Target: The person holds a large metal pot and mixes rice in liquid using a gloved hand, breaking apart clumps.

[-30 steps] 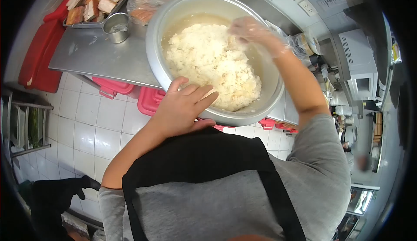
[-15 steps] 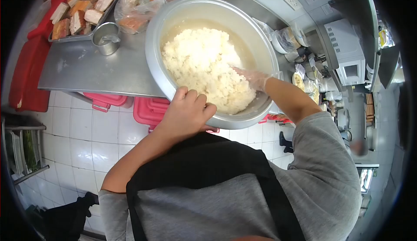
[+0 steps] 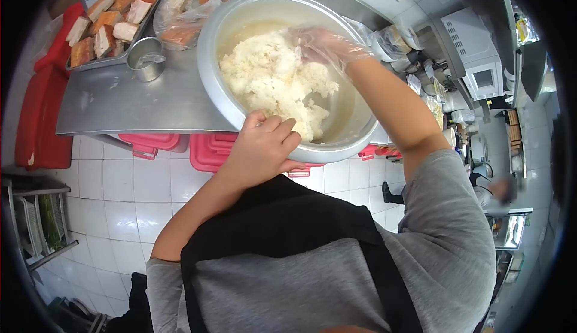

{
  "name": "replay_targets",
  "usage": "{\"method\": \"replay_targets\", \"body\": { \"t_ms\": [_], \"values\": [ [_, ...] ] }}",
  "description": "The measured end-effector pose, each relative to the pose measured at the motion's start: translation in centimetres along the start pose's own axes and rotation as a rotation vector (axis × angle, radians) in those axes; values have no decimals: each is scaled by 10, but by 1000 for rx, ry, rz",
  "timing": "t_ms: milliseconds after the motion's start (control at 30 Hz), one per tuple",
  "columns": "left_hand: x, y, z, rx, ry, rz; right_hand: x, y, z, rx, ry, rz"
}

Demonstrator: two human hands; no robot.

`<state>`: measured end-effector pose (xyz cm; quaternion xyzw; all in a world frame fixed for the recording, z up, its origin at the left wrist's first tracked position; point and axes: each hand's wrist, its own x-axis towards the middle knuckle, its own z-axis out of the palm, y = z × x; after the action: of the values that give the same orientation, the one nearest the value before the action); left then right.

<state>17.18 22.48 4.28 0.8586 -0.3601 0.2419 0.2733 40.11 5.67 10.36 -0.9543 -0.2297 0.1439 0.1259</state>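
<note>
A large silvery basin (image 3: 211,72) leans toward me at the counter's front edge, holding a clumpy mass of what looks like cooked white rice (image 3: 258,63). My left hand (image 3: 267,144) is bare, its fingers curled over the near rim and the thumb on the outside wall, gripping it. Inside the basin, at the far right side of the rice, is my right hand (image 3: 321,45) in a clear plastic glove. It touches the rice, and its fingertips are blurred and partly hidden there. Bare basin floor shows to the right of the clumps.
On the steel counter (image 3: 132,105) stand a tray of browned meat chunks (image 3: 103,39), a metal cup (image 3: 146,58) and a plastic bag of food (image 3: 180,30). Pink lidded bins (image 3: 207,153) sit below. A microwave (image 3: 475,51) is at the right. Another person (image 3: 502,190) is farther back.
My right hand has moved up and away, toward the basin's far side. The rice has shifted left, baring some basin floor. My left hand keeps its hold on the rim.
</note>
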Motion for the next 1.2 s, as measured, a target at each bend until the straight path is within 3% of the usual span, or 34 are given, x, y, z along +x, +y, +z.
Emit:
{"method": "replay_targets", "body": {
  "t_ms": [67, 167, 233, 333, 367, 433, 467, 567, 600, 700, 767, 833, 900, 933, 967, 1000, 1033, 1067, 1100, 1133, 1167, 1200],
  "values": [
    [-1, 2, -2, -1, -27, -12, -18, -24, -8, 613, 136, 1],
    [-1, 2, -1, 6, -38, -19, -28, -51, 23, -41, -9, -174],
    [-1, 2, 0, 24, -55, -30, -23, -31, 87, -325, -24, -245],
    [0, 7, -3, 40, -28, -32, -13, 22, 93, -461, -75, -227],
    [-1, 8, -4, 32, -45, -30, -8, 45, 76, -479, -97, -340],
    [0, 7, -5, 25, -63, -41, -3, 35, 35, -385, -146, -281],
    [4, 9, -6, 10, -65, -54, -9, 7, 5, -265, -177, -105],
    [8, 17, -18, -47, -54, -120, 15, -2, -6, 275, 133, -129],
    [10, 18, -21, -70, -28, -148, 28, -9, 13, -131, 211, -120],
    [13, 19, -25, -60, 155, -272, 84, 59, 63, -641, 131, -391],
    [2, 16, -30, 18, 369, -347, 82, 59, 11, -653, -64, -812],
    [-19, 13, -43, 58, 591, -450, 58, 45, -33, -129, 123, -514],
    [-57, 20, -60, 197, 647, -608, 16, 6, -81, 125, 268, -355],
    [-87, 25, -63, 191, 606, -831, 11, -12, -93, -65, 394, -201],
    [-125, 32, -63, 193, 580, -1063, 6, -14, -92, -35, 605, -348],
    [-168, 38, -62, 168, 437, -1261, 11, -12, -95, -202, 573, -351],
    [-215, 43, -56, 128, 303, -1458, 5, -14, -103, -185, 384, -417],
    [-270, 56, -37, 329, 194, -1436, -11, -21, -100, -294, 435, -605],
    [-327, 77, -9, 517, 70, -1411, -37, -57, -106, -293, 373, -533],
    [-383, 105, 15, 341, -119, -1717, -51, -82, -107, -284, 408, -615],
    [-447, 133, 45, 246, -156, -1905, -53, -109, -107, -274, 442, -687],
    [-532, 161, 92, -44, -196, -2116, -60, -134, -109, -236, 387, -823]
  ]
}}
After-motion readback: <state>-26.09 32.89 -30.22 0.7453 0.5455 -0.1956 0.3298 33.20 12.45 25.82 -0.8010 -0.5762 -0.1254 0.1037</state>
